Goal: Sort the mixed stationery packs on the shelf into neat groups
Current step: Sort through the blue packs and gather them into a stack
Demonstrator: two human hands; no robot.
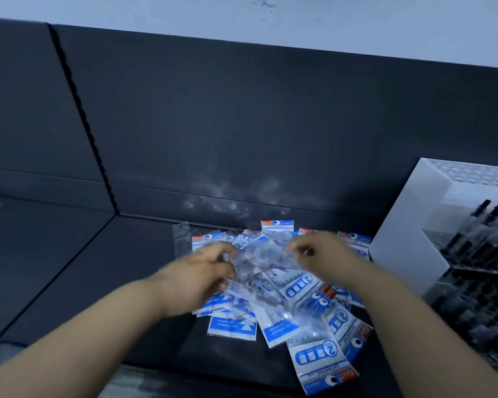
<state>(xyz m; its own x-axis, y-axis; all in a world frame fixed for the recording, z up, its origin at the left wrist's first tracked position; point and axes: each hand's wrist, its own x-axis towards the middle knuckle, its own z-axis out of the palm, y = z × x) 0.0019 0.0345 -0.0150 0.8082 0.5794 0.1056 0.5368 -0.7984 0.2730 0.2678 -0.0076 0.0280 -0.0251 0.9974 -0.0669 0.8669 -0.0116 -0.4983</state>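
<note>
1. On the dark shelf (84,268), close to its back panel (242,124), the stationery packs (314,351) lie in a loose fan. They are blue-and-white printed cards in glossy clear sleeves, overlapping at every angle, some face up and some turned round.
2. Above the middle of the heap, both hands hold one clear pack (256,259) between them. The left hand (210,271) has its fingers curled round the pack's left edge, and the right hand (314,251) pinches the upper right edge. Motion blur hides the exact finger placement.
3. Each pack looks thin and very light, so weight is no concern. The card insert should give some stiffness, but the sleeve around it is soft film that will buckle and crinkle if squeezed in the middle.
4. The glossy film looks slippery. Packs will probably slide over one another, and lifting one from the heap may drag its neighbours along or fan the pile wider.
5. The best hold is likely a pinch on the stiffer header strip at the short end, or on both long edges as here, keeping the pack flat.
6. Nothing seems fragile, though creasing the card or tearing the hang-hole tab would spoil it.
7. A seemingly empty sleeve (181,237) stands at the pile's far left edge. It is limp and easily overlooked.
8. To the right, a white display rack (408,225) of black pens (477,248) stands just beside the heap, so groups are better formed on the shelf's left.
</note>
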